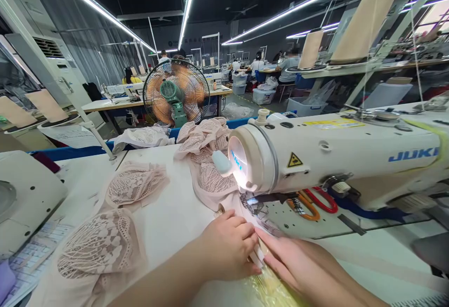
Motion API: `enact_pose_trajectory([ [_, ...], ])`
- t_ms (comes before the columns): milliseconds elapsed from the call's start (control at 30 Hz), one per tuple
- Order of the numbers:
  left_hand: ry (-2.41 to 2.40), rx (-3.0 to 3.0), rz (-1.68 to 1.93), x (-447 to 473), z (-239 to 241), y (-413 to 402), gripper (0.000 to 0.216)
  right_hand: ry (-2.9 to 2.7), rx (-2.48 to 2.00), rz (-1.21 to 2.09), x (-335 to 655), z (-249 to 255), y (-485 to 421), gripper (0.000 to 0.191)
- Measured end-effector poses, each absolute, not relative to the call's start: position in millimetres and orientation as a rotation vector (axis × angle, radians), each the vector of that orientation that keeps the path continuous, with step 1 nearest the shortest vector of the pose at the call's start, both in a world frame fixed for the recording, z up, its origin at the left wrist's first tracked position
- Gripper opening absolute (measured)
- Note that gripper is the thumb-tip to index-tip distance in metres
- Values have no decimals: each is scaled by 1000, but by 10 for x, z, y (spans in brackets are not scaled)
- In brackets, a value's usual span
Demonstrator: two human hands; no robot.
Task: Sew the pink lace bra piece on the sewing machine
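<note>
A pale pink lace bra lies at the white sewing machine, its edge running under the lit needle area. My left hand is closed on the fabric just in front of the presser foot, fingers curled. Close against it, my right hand pinches a narrow pale strip between thumb and fingers. Under both hands lies a shiny yellow plastic wrap. What the left fingertips grip is partly hidden.
More lace bra pieces lie along the table's left side. Orange-handled scissors and a red handle rest beneath the machine arm. A large fan stands beyond the table. Thread cones stand at upper right.
</note>
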State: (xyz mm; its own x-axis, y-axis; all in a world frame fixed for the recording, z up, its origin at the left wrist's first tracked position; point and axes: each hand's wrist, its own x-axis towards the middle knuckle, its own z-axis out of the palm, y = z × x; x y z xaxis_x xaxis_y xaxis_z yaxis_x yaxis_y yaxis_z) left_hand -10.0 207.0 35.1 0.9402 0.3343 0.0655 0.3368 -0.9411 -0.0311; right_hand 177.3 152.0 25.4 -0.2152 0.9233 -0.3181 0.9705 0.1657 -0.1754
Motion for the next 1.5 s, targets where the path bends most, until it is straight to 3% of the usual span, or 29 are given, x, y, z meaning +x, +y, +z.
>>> enact_pose_trajectory([
  [733,-794,-3018,-108,-188,172,2279,58,2246,1831,-222,1611,362,1674,52],
  [933,-913,-2956,-82,-177,233,2276,60,2346,1864,-200,1677,126,1562,49],
  [1200,-1150,-2827,-20,-175,198,2282,68,2822,1913,230,1831,-243,1428,42],
  [1267,-1296,-2790,62,-164,295,2200,62,2845,1899,220,1827,-245,1443,42],
  [1367,-1649,-2621,235,-127,536,2018,37,2883,1879,190,1828,-233,1483,41],
  [1500,-1948,-2359,228,-51,787,1933,40,2909,1884,116,1834,-213,1520,42],
])
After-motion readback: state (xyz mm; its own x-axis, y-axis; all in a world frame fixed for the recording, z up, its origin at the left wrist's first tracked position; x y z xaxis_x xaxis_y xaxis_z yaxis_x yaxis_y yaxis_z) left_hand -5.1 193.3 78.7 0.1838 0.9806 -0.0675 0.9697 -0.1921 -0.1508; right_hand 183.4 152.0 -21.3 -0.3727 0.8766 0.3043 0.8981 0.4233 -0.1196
